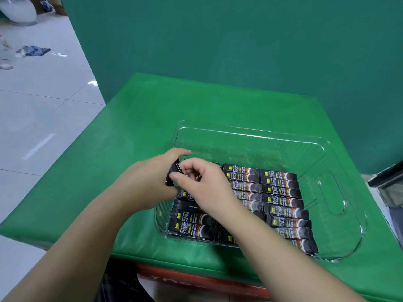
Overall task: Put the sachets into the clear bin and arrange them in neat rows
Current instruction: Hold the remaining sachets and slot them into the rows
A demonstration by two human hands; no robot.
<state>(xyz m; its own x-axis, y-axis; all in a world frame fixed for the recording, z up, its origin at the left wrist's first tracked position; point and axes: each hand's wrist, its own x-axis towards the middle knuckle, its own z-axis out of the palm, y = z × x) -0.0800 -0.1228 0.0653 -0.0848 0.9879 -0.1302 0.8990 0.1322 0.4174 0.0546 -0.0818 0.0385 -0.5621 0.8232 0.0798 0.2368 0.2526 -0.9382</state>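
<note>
Over the clear bin (pixel 340 192) at four o'clock on the green table (pixel 130 127), our left hand (pixel 150 182) grips a bundle of sachets (pixel 173 174) while our right hand (pixel 205 184) pinches one from it. Filled rows (pixel 281 199) lie toward three o'clock; next, we judge, this sachet must be laid flat and square in the nine o'clock column.

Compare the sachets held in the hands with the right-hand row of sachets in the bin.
The held sachets are gripped by the left hand and pinched by the right hand above the bin's left edge; the right row lies flat on its floor. The held ones are bunched, ends toward the camera; the right row lies side by side, printed faces up, neatly stacked front to back. Both are dark wrappers.
</note>
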